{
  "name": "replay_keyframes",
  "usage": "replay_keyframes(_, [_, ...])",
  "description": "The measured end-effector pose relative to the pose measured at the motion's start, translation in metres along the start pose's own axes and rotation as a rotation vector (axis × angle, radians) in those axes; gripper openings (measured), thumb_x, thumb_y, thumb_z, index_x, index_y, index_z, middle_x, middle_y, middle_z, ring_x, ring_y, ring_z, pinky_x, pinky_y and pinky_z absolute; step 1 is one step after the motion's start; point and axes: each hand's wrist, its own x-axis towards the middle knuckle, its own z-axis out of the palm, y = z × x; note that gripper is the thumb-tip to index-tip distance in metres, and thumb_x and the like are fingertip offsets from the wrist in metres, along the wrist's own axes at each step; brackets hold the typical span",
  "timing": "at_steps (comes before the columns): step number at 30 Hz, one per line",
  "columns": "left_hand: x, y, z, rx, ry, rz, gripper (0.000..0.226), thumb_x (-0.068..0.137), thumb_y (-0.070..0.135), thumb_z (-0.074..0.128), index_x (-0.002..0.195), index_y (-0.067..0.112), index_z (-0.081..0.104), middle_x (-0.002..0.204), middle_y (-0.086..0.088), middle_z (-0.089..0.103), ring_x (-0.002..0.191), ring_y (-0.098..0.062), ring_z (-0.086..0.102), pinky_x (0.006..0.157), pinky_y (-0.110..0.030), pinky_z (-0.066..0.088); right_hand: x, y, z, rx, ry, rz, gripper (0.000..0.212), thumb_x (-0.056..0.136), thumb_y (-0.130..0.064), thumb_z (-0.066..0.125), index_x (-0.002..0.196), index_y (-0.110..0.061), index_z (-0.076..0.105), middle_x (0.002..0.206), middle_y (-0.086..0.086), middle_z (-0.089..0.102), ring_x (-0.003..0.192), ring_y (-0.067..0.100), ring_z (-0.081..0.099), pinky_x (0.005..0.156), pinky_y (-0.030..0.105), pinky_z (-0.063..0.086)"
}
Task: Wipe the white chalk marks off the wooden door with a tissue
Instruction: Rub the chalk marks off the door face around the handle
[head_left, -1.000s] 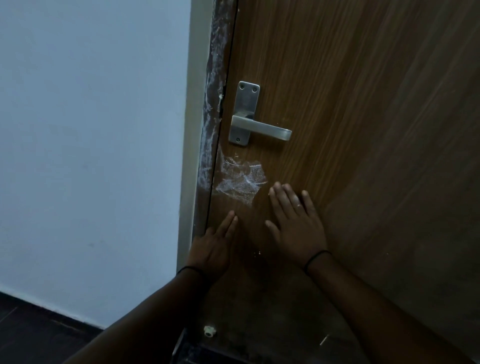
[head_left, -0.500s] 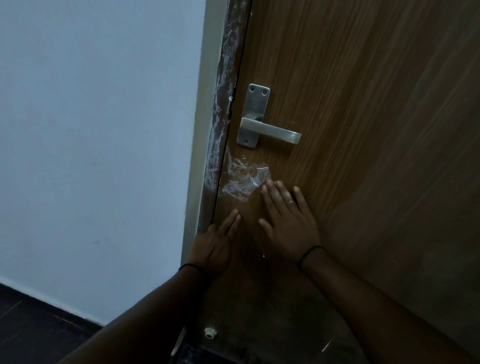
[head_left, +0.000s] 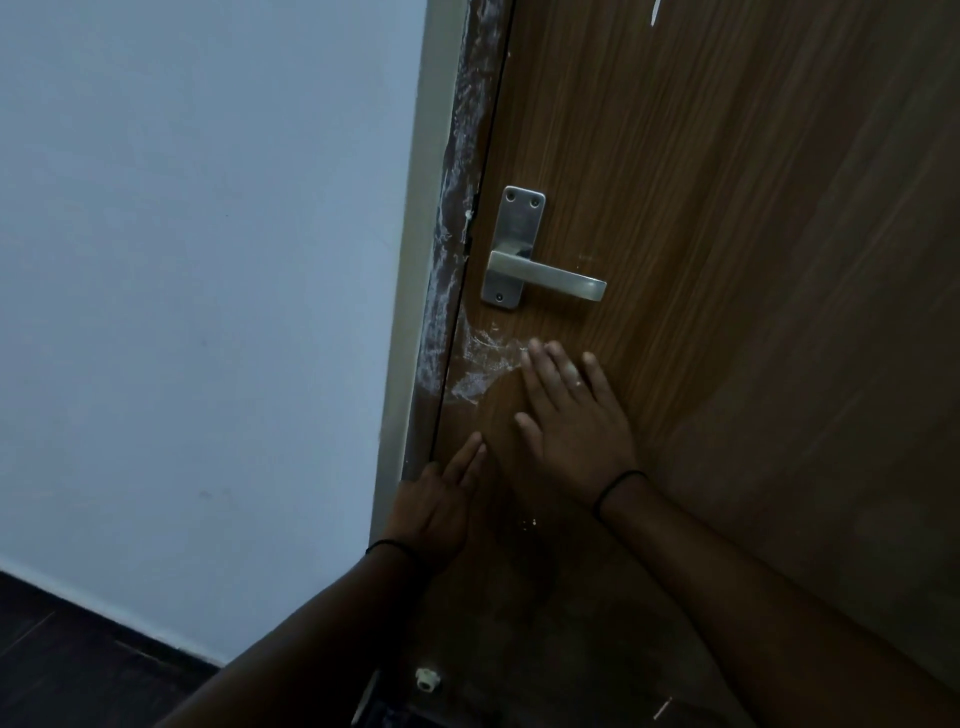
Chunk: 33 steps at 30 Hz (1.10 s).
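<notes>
From the head camera, your right hand (head_left: 574, 415) lies flat and released on the door (head_left: 753, 260) below the handle (head_left: 540, 270), fingertips at the edge of the chalk marks (head_left: 480, 364), likely to rub them. Your left hand (head_left: 441, 504), fingers straight and holding nothing, rests lower, by the door's edge, probably bracing. No tissue shows; one under your right palm can't be ruled out.

A pale blue-white wall (head_left: 197, 270) is seen at left; a dark floor (head_left: 62, 670) is met at its base; the light is dim.
</notes>
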Motion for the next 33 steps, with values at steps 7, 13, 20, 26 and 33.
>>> replay_keyframes(7, [0.003,0.009,-0.007,0.02,0.055,0.014,0.065,0.101,0.036,0.025,0.155,0.027,-0.01,0.159,0.009,-0.024,0.109,-0.025,0.05,0.073,-0.034,0.045,-0.023,0.004,0.005,-0.031,-0.142,-0.143,0.062,0.102,-0.046,0.023,0.155,-0.016,0.013,0.164,0.002,0.006,0.151,0.017,-0.002,0.122,0.045,-0.001])
replay_keyframes(13, [0.003,0.012,0.004,-0.023,0.05,-0.028,0.068,0.1,0.03,0.027,0.153,0.028,-0.016,0.16,0.008,-0.024,0.104,-0.024,0.051,0.068,-0.034,0.043,0.018,0.009,-0.022,0.001,0.011,0.028,0.064,0.102,-0.047,0.022,0.155,-0.015,0.011,0.164,0.003,0.007,0.151,0.019,0.003,0.122,0.046,0.003])
replay_keyframes(20, [-0.003,0.002,0.002,-0.014,0.051,-0.059,0.065,0.101,0.033,0.024,0.153,0.029,-0.014,0.159,0.01,-0.024,0.105,-0.027,0.052,0.069,-0.033,0.036,0.0,-0.017,-0.002,0.008,-0.109,-0.135,0.062,0.102,-0.048,0.021,0.155,-0.017,0.014,0.164,-0.001,0.009,0.151,0.015,-0.002,0.122,0.045,0.001])
replay_keyframes(26, [-0.006,0.0,0.002,-0.046,0.033,-0.074,0.069,0.102,0.034,0.03,0.154,0.028,-0.014,0.161,0.007,-0.021,0.111,-0.027,0.05,0.076,-0.032,0.037,0.028,-0.009,-0.017,-0.009,0.015,0.007,0.066,0.101,-0.05,0.023,0.155,-0.014,0.013,0.164,0.003,0.007,0.151,0.018,0.004,0.122,0.045,0.001])
replay_keyframes(33, [-0.014,-0.006,0.006,-0.093,-0.015,-0.071,0.069,0.102,0.029,0.032,0.153,0.031,-0.014,0.161,0.01,-0.021,0.119,-0.028,0.046,0.079,-0.033,0.038,0.019,-0.035,-0.004,0.008,-0.051,-0.081,0.066,0.101,-0.049,0.023,0.156,-0.014,0.012,0.164,0.002,0.004,0.151,0.017,-0.001,0.123,0.045,0.004])
